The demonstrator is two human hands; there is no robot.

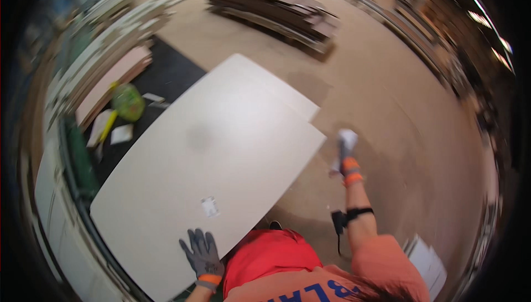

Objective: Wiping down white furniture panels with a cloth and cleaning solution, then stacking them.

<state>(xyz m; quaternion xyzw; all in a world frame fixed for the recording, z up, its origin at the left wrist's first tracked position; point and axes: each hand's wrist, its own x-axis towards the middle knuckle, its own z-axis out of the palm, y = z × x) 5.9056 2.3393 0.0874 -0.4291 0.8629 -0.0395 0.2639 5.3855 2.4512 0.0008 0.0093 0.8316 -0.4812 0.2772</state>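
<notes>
A large pale board [182, 174] lies in front of me, and a second straight edge at its far right corner hints at another board beneath. My left hand [203, 255], in a grey glove with an orange cuff, rests on the board's near edge with fingers spread. A small white printed label [210, 207] is stuck on the board just beyond those fingers. Out to the right, past the board's edge, my gloved right hand [344, 151] is closed around a white crumpled thing [348, 135], cloth or paper; blur hides which. It hangs over the floor, apart from the board.
On the left, a dark surface [168, 69] carries a green bag [128, 102], a yellow tool [109, 125] and white scraps. Stacked long boards [113, 83] stand beside it. Across the floor sits a pallet of brown panels [271, 8]. White pieces [427, 266] lie behind my right arm.
</notes>
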